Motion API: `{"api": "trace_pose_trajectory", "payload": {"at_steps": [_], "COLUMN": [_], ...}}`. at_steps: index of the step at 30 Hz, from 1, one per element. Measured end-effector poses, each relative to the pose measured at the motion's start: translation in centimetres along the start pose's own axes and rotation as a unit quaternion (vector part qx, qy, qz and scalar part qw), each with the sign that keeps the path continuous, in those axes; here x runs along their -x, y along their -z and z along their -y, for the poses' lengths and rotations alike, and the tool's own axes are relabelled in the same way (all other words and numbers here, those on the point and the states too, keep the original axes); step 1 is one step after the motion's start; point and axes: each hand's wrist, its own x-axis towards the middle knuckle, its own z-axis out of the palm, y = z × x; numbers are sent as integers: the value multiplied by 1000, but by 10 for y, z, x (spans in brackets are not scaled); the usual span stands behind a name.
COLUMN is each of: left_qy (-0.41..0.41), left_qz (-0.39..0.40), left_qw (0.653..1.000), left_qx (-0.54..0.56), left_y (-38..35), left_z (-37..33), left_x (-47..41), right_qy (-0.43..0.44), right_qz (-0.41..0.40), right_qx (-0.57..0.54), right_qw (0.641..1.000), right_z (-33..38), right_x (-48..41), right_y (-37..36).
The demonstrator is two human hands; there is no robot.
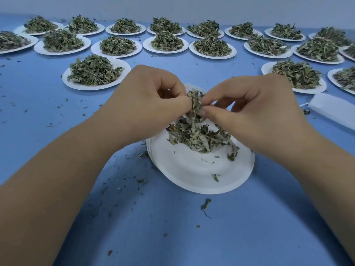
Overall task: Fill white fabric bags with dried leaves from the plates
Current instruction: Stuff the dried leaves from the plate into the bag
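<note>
**Now the pinch: dried leaves gathered over a nearly bare plate**

Across the upper left and along the top of the frame, heaped plates (92, 88) of dried leaves wait in rows on the blue table (38, 104). At centre left my left hand (151, 106) is curled tight, thumb and fingers pinching one side of a clump of dried leaves (195, 104). A sliver of white shows beneath that thumb; I cannot tell whether it is a bag's edge. Below the clump sits the near plate (192, 169), mostly bare, with a small remaining pile (199, 139) at its far side. At centre right my right hand (257, 110) closes thumb and forefinger on the clump's other side, the other fingers bent and holding nothing. At the right edge lies a flat stack of white fabric bags (334, 112), well apart from both hands.

The risk, as I judge it, is spillage. The leaves look brittle, so a hard squeeze could crumble them, and bits could fall past the plate's rim to join the crumbs scattered on the table. With the bag's mouth hidden, a blind push could miss it.

No brand, label or legible writing appears anywhere.
</note>
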Motion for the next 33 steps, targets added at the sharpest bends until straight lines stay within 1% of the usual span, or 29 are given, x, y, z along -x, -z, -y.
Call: {"api": "trace_pose_trajectory", "payload": {"at_steps": [2,5,7,9,11,16,20,22,24,26,29,33], "left_qy": [-3,-10,-13,-7,-2,-35,-51,-48,-40,-18,36,43], "left_qz": [22,37,41,54,68,54,37,24,8,-1,5,-4], "left_qw": [1000,998,998,996,995,996,996,997,999,1000,999,999], "left_qx": [14,41,53,65,78,68,56,49,22,3,28,30], "left_y": [0,3,4,5,5,2,0,1,1,0,-1,-1], "left_z": [-2,-5,-5,-5,-5,-2,-1,-1,-1,0,0,-3], "left_x": [1,3,3,3,3,1,2,3,3,3,2,2], "right_qy": [-2,-18,-41,-61,-57,-61,-25,-11,-8,-23,-70,-104], "right_qz": [-3,-9,14,65,85,28,-27,-21,2,35,85,109], "right_qx": [30,40,6,-66,-89,-8,82,125,151,117,11,-89], "right_qw": [1000,999,999,994,991,998,996,992,989,992,994,985], "right_z": [-2,-6,-8,-7,-7,-3,3,3,2,2,2,-2], "right_x": [0,-4,-8,-11,-12,-15,-20,-24,-29,-32,-30,-22], "right_y": [-2,-3,-2,-2,-4,-5,-10,-11,-10,-9,-6,0]}}
